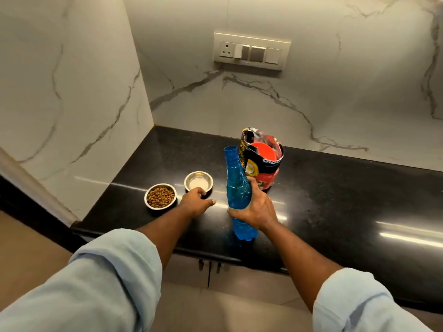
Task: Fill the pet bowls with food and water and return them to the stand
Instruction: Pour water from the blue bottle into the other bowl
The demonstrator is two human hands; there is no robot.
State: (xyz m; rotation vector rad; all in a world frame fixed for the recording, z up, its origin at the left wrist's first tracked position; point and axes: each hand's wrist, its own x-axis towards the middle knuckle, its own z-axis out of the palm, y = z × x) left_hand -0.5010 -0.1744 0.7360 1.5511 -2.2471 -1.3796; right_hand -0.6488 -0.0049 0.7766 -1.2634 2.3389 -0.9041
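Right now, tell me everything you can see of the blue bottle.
The bottle is translucent blue plastic with a ribbed, narrowing neck and an open, capless mouth. It is held nearly upright, leaning slightly left, above the black counter. The right hand grips its middle. It sits in front of the food bag, right of the empty bowl. Its water level cannot be made out.

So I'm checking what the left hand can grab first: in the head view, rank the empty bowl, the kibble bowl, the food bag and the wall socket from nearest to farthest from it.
1. Empty bowl: the left hand has its fingers at its near rim.
2. Kibble bowl: just to the hand's left on the counter.
3. Food bag: farther back on the right, behind the blue bottle.
4. Wall socket: high on the back wall.
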